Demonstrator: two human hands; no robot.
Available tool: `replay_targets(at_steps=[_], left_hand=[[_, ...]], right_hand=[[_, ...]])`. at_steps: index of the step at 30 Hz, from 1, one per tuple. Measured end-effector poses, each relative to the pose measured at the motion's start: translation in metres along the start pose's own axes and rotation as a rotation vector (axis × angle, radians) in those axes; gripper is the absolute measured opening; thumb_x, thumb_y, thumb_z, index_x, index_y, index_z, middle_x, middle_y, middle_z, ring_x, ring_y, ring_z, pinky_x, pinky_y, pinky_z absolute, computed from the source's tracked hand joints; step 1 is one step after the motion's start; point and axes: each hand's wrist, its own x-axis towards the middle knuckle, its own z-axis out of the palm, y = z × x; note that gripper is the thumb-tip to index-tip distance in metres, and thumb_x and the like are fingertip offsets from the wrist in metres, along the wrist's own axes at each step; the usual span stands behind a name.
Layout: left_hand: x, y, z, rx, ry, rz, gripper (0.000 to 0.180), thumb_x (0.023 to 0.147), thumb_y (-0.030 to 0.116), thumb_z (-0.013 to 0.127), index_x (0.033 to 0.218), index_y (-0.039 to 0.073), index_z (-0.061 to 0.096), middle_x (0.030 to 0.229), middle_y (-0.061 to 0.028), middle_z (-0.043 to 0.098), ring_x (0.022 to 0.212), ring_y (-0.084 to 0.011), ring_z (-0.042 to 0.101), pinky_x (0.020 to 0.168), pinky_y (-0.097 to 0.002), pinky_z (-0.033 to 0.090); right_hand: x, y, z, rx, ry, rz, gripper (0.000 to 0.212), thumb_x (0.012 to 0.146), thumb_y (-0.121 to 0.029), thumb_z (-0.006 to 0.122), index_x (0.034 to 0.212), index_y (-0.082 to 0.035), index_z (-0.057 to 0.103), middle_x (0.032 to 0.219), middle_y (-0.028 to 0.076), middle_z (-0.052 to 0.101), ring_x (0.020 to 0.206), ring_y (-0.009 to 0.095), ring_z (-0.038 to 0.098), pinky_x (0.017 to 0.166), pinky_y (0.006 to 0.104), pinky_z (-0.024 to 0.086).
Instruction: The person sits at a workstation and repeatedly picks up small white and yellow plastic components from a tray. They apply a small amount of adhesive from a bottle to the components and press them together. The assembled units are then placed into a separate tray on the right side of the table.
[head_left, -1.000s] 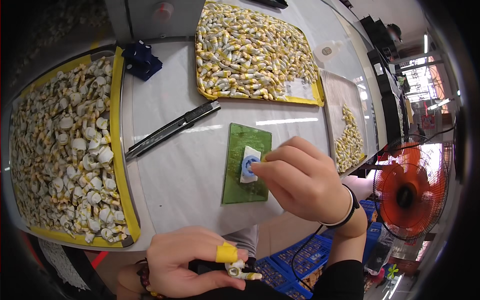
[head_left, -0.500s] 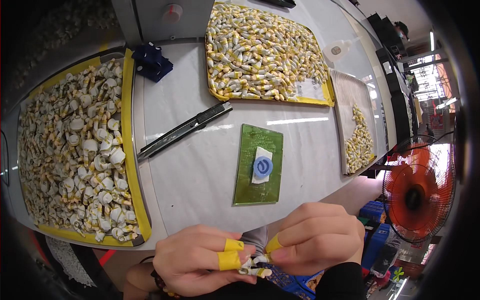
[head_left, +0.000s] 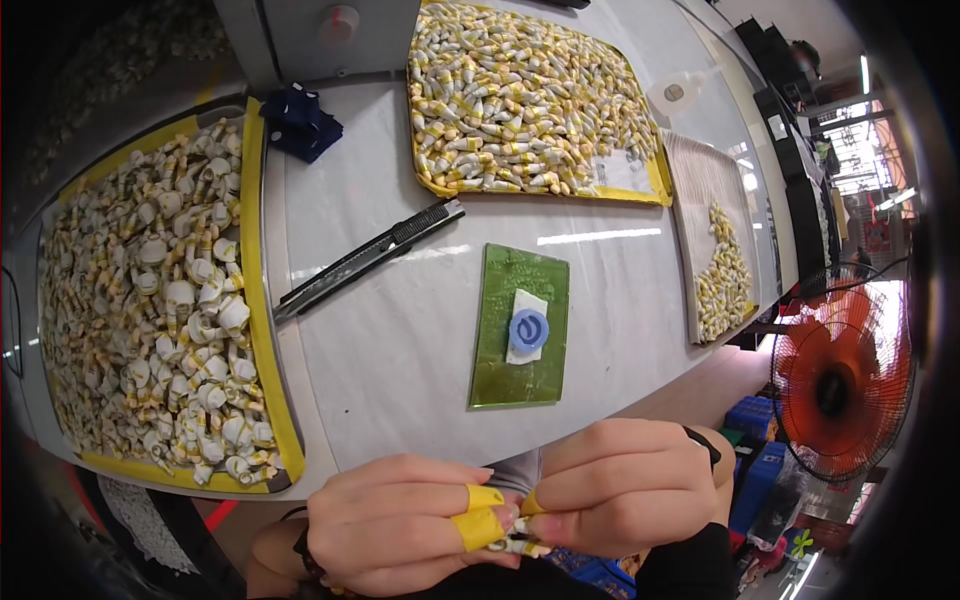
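Observation:
At the near table edge, my left hand (head_left: 405, 515) and my right hand (head_left: 620, 490) meet fingertip to fingertip, both closed. Yellow tape wraps several of their fingertips. Between them is a small white-and-yellow rolled piece (head_left: 518, 547), partly covered by the fingers. My left fingers pinch it; my right thumb and forefinger press at its upper end. Just beyond the hands lies a green glass plate (head_left: 490, 370), bearing a white pad and a round blue cap-like piece (head_left: 528, 331).
A yellow-edged tray (head_left: 262, 330) of loose-ended pieces stands left. Another tray (head_left: 545, 197) of tighter rolled pieces is at the back; a cloth-lined tray (head_left: 695, 190) is right. A black box cutter (head_left: 370, 260), dark blue cloth (head_left: 300, 122), white bottle (head_left: 673, 93) and orange fan (head_left: 835, 375) are around.
My hands have drawn closer together, with the right fingers moving down and left onto the rolled piece. Less of the piece shows now. The view has shifted slightly.

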Motion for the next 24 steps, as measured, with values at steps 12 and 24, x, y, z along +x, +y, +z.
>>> replay_targets(at_steps=[12, 24], left_hand=[[-0.005, 0.000, 0.005, 0.162, 0.026, -0.158, 0.036, 0.062, 0.012, 0.085, 0.093, 0.003, 0.068, 0.091, -0.0052, 0.068, 0.077, -0.0210, 0.066, 0.066, -0.0301, 0.054], [-0.018, 0.002, 0.007, -0.414, 0.108, -0.564, 0.027, 0.071, 0.003, 0.078, 0.095, -0.001, 0.066, 0.088, -0.0102, 0.069, 0.077, -0.0178, 0.067, 0.070, -0.0256, 0.050]], right_hand=[[-0.005, -0.007, 0.007, -0.127, 0.105, 0.070, 0.020, 0.065, 0.002, 0.076, 0.080, 0.002, 0.063, 0.077, 0.012, 0.064, 0.065, 0.024, 0.062, 0.057, 0.0286, 0.053], [-0.002, 0.011, 0.004, 0.382, 0.068, 0.235, 0.013, 0.077, -0.002, 0.071, 0.090, -0.003, 0.068, 0.082, 0.007, 0.058, 0.072, 0.019, 0.054, 0.062, 0.0287, 0.040]])
